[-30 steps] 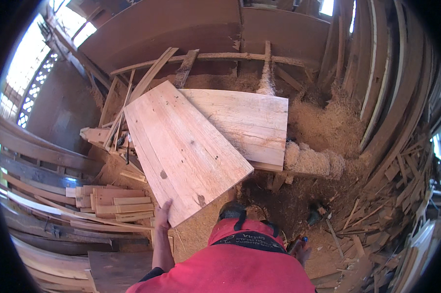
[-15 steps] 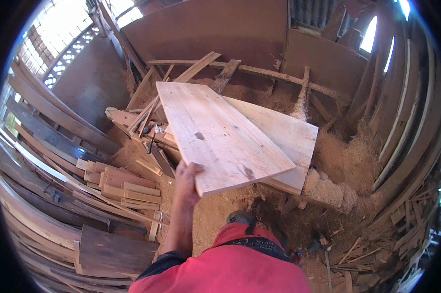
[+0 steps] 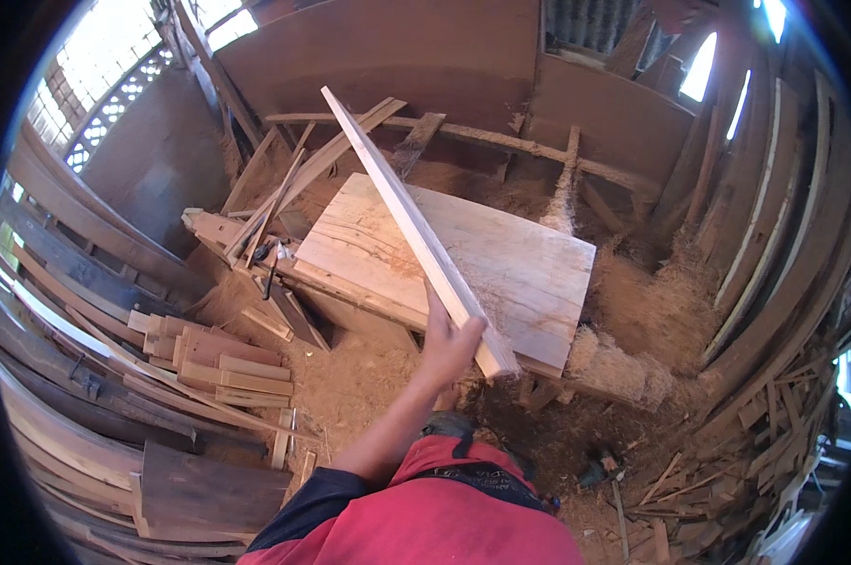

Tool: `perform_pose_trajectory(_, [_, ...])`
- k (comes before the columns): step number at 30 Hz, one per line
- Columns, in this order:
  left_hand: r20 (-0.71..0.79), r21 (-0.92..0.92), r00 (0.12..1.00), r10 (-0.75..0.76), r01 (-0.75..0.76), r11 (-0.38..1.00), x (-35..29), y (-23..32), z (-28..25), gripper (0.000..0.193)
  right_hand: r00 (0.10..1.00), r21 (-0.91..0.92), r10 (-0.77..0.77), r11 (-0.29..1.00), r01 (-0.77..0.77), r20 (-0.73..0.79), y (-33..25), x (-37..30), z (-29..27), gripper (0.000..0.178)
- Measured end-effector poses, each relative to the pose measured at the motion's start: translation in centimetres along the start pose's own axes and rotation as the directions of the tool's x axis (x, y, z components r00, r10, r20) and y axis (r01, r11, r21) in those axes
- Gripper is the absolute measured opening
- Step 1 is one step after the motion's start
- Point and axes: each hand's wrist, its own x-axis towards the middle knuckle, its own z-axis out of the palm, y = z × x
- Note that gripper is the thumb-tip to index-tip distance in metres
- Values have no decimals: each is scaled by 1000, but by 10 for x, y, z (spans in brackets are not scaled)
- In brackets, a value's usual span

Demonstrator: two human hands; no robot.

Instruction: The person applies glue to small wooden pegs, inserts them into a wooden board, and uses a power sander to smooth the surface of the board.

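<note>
My left hand grips a pale wooden board near its lower end, with the thumb over the near edge. That board is tipped up on its side, so mostly its long narrow edge faces me. Its far end points up and to the left. Behind and below it, a wide light wooden panel lies flat on a low bench, with shavings on its surface. The tilted board hides part of this panel. My right hand cannot be seen.
Short planks are stacked on the left, beside long boards. A dark-handled tool lies at the bench's left end. Shavings heap at its right end, with scrap wood at the lower right. Timbers lean along the right wall.
My left hand has moved right and turned the board from face-up onto its side. More of the panel beneath now shows.
</note>
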Motion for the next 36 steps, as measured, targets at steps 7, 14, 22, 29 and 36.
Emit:
perform_pose_trajectory(7, [100,-167,972,-213,227,959,9,21,7,90,1000,-41,-6,999,5,-11,-1,2,0,37])
perform_pose_trajectory(14, [100,-204,990,-100,119,972,21,18,29,83,973,-266,-221,936,230,62,28,37,-10,32])
perform_pose_trajectory(22, [147,-131,953,-263,283,950,24,41,37,77,975,-548,-59,833,-71,-216,77,21,-32,30])
perform_pose_trajectory(29, [146,31,922,-358,357,933,19,27,14,97,931,-762,52,560,-326,-361,86,-33,-19,45])
perform_pose_trajectory(36, [176,-46,953,-249,260,964,15,38,19,74,861,-447,120,815,-370,-495,108,-39,-15,65])
